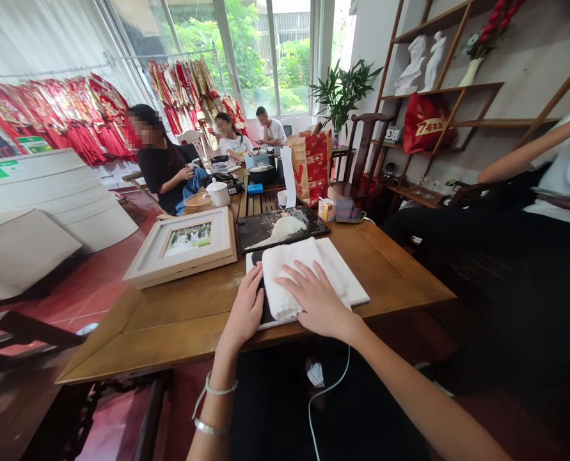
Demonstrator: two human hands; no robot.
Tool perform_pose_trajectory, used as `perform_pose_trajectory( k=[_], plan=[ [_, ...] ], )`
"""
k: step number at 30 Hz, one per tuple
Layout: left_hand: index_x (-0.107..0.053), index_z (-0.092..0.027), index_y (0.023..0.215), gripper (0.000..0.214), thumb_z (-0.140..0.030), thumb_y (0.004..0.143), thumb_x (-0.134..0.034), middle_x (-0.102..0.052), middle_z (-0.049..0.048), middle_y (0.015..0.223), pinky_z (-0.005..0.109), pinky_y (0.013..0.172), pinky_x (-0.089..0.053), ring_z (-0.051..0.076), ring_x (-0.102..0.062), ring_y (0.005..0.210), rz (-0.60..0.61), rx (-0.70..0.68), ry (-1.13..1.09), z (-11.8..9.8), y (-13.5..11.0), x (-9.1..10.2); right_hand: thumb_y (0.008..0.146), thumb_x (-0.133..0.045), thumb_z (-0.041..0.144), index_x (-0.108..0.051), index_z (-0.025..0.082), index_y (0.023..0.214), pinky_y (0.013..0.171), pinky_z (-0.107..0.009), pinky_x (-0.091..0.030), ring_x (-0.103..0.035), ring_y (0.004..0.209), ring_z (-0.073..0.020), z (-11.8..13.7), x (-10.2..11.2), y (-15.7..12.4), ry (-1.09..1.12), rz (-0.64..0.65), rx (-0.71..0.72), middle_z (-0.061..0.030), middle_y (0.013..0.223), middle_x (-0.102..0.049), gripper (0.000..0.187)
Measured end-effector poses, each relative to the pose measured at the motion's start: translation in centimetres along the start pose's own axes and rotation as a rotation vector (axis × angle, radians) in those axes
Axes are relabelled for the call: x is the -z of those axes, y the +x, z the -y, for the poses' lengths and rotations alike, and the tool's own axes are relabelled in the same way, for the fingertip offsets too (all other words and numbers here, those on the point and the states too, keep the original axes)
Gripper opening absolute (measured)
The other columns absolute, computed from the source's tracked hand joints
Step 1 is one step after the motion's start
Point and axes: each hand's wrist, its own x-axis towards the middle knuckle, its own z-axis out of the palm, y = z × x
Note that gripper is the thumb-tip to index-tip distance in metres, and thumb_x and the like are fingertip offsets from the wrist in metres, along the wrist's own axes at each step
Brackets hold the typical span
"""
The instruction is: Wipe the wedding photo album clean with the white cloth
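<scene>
A folded white towel (285, 256) lies on a flat photo panel (359, 289) with a white surface and a dark area at its left. My right hand (311, 291) rests flat on the towel, fingers spread. At the panel's left edge, my left hand (249, 301) grips the border, its fingertips beside the towel's corner. Just behind, a dark photo print (285, 227) showing a pale gown lies on the wooden table (179, 314). To the left is a light wooden picture frame (183, 242), stacked on another frame. What is under the towel is hidden.
Behind the prints stand a white teapot (217, 192), a red and brown paper bag (311, 168) and a small box (326, 209). Several people sit around the table; one person's arm (529, 144) is close at right. A white cable (330, 387) hangs below the table's front edge.
</scene>
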Motion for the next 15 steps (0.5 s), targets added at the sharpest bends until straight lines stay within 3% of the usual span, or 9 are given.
perform_pose_trajectory(
  k=[6,15],
  plan=[
    [-0.043,-0.023,0.137,0.045,-0.022,0.093,-0.036,-0.035,0.0078,0.151,0.047,0.117,-0.02,0.022,-0.028,0.14,-0.001,-0.002,-0.009,-0.1,0.0,0.1,0.072,-0.053,0.015,-0.037,0.022,0.139,0.114,-0.054,0.0,-0.008,0.142,-0.0286,1.3,0.3,-2.3,0.014,0.014,0.022,-0.0084,0.153,-0.026,0.069],
    [-0.044,-0.021,0.137,0.045,-0.023,0.093,-0.035,-0.035,0.009,0.15,0.046,0.117,-0.021,0.022,-0.029,0.14,0.006,0.002,0.014,-0.2,0.0,0.3,0.072,-0.053,0.015,-0.039,0.022,0.137,0.114,-0.054,-0.001,-0.01,0.142,-0.0283,0.9,0.4,-1.8,0.033,0.029,0.023,-0.0079,0.153,-0.027,0.067]
  ],
)
